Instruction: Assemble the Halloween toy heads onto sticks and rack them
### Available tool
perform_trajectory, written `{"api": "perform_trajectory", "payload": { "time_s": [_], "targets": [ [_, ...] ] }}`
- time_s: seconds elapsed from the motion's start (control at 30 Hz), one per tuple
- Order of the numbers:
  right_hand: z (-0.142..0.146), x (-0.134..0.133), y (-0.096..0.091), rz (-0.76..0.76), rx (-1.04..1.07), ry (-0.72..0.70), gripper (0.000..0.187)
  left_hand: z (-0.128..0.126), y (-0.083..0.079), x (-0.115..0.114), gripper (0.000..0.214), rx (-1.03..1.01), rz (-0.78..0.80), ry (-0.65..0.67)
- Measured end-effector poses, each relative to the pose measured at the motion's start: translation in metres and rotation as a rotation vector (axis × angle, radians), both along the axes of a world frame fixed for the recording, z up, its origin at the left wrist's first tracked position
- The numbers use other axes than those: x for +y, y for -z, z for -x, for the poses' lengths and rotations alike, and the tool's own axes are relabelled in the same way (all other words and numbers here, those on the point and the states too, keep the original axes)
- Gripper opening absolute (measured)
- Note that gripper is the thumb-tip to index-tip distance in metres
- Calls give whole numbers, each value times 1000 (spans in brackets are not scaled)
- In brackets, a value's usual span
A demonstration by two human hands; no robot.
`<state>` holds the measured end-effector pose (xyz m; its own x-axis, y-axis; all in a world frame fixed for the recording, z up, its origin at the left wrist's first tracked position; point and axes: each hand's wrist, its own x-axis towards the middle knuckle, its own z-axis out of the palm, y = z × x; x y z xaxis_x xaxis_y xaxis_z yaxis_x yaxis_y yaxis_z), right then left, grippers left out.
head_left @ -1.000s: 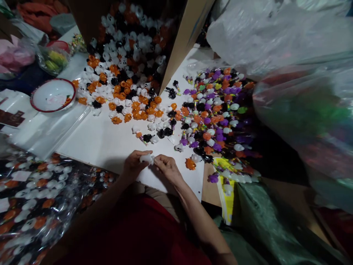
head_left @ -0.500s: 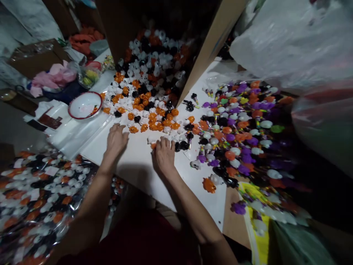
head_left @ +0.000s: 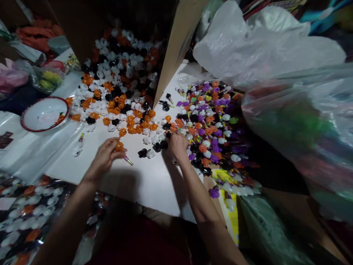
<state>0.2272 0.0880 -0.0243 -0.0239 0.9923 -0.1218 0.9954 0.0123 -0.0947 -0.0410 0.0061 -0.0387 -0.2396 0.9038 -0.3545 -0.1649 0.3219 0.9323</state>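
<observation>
A cardboard divider [head_left: 179, 44] separates orange-and-white toys [head_left: 116, 99] from purple-mixed ones [head_left: 209, 117].

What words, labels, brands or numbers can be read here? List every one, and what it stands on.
None can be read: the dark brown rectangular label on the white plastic packet, the white paper tag on the clear plastic bag, and the bright yellow printed card are all too small or blurred.

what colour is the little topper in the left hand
Orange, best seen in the head view: the topper sits at the fingertips of the left hand.
</observation>
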Motion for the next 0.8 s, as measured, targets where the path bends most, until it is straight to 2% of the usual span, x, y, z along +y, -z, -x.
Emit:
{"api": "perform_trajectory", "payload": {
  "time_s": [0.07, 0.17, 0.23, 0.3, 0.37, 0.47, 0.6, 0.7, 0.8],
  "targets": [
    [-12, 11, 1, 61, -18, 29, 29, -31, -4, -13, 38, -362, 64, -31],
    [-14, -5, -3, 31, 20, 27, 30, -66, -4, -18, 25, -591, 147, -78],
    [-14, -34, -11, -40, 108, -146, 28, -77, -3, -17, 17, -622, 145, -96],
    [-15, -68, -17, -109, 213, -431, 26, -82, -1, -17, 14, -620, 130, -105],
    [-14, -95, -18, -173, 265, -569, 26, -87, 2, -19, 15, -609, 130, -88],
    [-14, -113, -15, -253, 257, -534, 27, -95, 6, -23, 17, -582, 125, -55],
    [-18, -112, -17, -248, 278, -561, 27, -105, 6, -27, 25, -499, 101, -1],
    [-22, -113, -20, -131, 555, -485, 26, -109, 0, -34, 39, -375, 29, 58],
    [-21, -120, -12, 207, 1045, -257, 31, -107, -11, -49, 43, -203, -83, 154]
  ]
}}
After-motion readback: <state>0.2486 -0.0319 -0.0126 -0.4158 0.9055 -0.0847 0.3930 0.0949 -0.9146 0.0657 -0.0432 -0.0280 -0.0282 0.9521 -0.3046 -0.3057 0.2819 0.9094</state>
